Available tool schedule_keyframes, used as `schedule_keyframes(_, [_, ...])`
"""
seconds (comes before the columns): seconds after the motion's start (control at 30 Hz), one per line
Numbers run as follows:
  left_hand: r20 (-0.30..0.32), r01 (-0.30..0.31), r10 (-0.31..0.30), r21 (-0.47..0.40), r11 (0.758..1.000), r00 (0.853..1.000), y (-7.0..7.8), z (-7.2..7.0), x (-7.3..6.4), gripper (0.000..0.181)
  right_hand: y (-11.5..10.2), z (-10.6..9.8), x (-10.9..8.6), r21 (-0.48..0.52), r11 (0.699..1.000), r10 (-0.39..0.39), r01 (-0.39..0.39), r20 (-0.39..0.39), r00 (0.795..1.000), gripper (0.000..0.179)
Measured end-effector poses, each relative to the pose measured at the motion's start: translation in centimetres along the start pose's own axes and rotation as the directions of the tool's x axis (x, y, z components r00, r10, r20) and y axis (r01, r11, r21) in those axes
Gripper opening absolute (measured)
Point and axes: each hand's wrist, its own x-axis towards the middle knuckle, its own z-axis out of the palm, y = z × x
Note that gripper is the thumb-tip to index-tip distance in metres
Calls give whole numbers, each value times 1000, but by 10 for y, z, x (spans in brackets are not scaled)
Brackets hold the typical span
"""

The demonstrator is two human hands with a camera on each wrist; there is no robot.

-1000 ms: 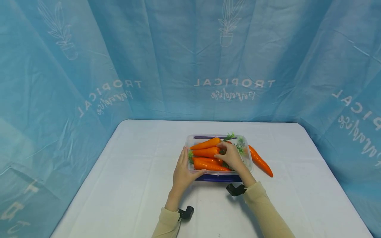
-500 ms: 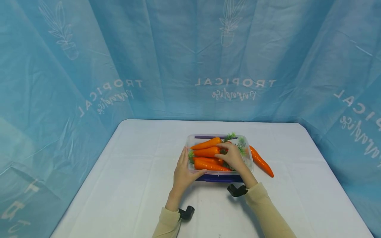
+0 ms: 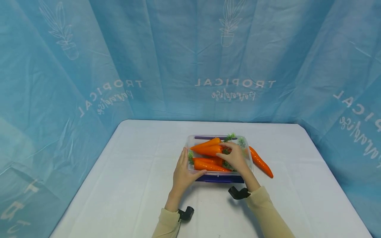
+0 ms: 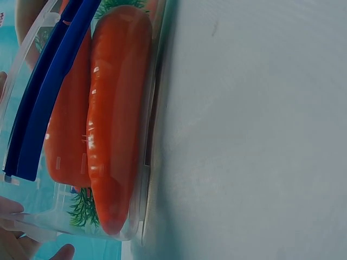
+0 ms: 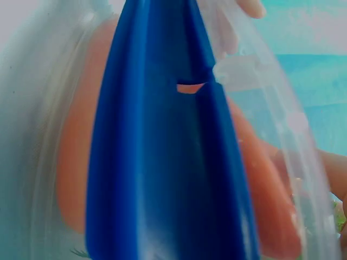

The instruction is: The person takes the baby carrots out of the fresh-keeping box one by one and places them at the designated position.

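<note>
A clear plastic food container [image 3: 247, 158] with blue clips [image 3: 220, 178] holds several glossy orange carrots with green tops. My right hand [image 3: 235, 157] reaches over its right side and pinches the thick end of the middle carrot [image 3: 206, 151], which lies against the rear carrot [image 3: 205, 144]. My left hand [image 3: 181, 173] rests at the front left corner, fingers straight along the side and thumb on the front rim. The front carrot [image 4: 116, 124] shows through the wall in the left wrist view. A blue clip [image 5: 168, 162] hides much of the right wrist view.
Outside the container, on its right, a long red-orange carrot [image 3: 261, 162] lies on the white table [image 3: 134, 185]. Blue printed curtains [image 3: 178, 59] hang behind and at both sides. A black wrist camera [image 3: 239, 192] sits low in front of the container.
My right hand has moved slightly right, and the middle carrot has shifted back against the rear one, showing more of the carrots below. My left hand stays at the corner.
</note>
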Motion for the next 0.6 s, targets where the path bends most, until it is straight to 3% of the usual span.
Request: schedule_keyframes(0.6, [-5, -6, 6, -23, 1000, 1000, 0, -1, 0, 116, -14, -20, -16, 62, 998, -5, 12, -107, 994, 41])
